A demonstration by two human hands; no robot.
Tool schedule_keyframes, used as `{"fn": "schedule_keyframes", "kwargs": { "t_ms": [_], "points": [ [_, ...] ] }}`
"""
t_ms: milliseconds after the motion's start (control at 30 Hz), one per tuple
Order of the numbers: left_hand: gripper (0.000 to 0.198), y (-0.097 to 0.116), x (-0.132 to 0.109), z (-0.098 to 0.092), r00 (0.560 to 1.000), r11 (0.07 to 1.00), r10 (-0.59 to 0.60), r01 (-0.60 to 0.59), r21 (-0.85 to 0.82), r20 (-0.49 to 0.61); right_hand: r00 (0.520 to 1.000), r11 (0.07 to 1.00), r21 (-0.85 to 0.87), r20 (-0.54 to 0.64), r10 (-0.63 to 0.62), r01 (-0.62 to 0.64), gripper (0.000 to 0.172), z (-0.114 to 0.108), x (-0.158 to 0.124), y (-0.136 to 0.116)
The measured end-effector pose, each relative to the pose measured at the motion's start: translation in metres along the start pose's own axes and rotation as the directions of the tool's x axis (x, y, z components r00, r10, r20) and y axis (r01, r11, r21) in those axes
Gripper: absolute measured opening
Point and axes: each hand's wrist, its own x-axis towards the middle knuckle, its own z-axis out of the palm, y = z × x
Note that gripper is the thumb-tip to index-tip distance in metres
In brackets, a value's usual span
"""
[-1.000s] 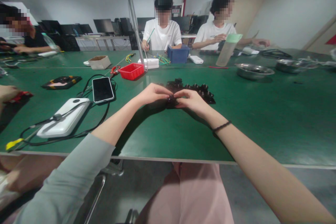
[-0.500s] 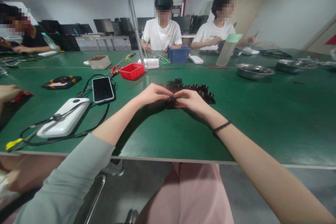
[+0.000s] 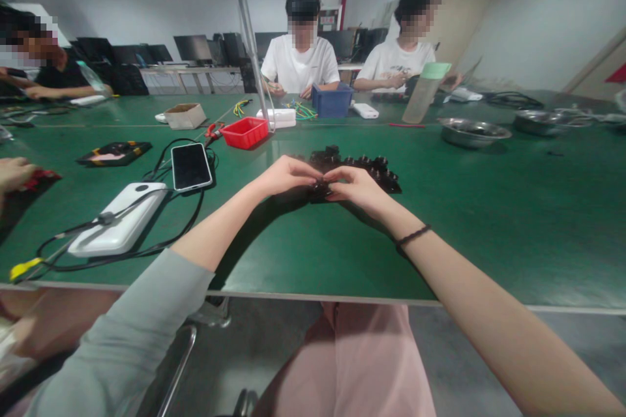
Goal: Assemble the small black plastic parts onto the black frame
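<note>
One black board (image 3: 377, 170) — at left hand (image 3: 285, 174), right hand (image 3: 360, 189), extending beyond both

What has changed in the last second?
The far-right co-worker's hand, stretched out earlier, drew leftward toward the bottle. The green stick at the middle co-worker's hand no longer shows. The left grip and right grip stayed on the black piece.

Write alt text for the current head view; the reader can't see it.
Bare left hand and right hand meet at black, knobbed parts on a green table. A phone and a white device with a black cable lie to the left; two people in white shirts sit opposite.
</note>
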Motion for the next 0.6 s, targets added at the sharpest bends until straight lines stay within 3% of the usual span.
{"fn": "schedule_keyframes", "kwargs": {
  "t_ms": [600],
  "points": [
    [0.036, 0.0031, -0.0004, 0.0026, 0.998, 0.998, -0.005, 0.001, -0.061, -0.055, 0.999, 0.999, 0.023, 0.013, -0.044, 0.044, 0.02, -0.0017, 0.0016, 0.003]
  ]
}}
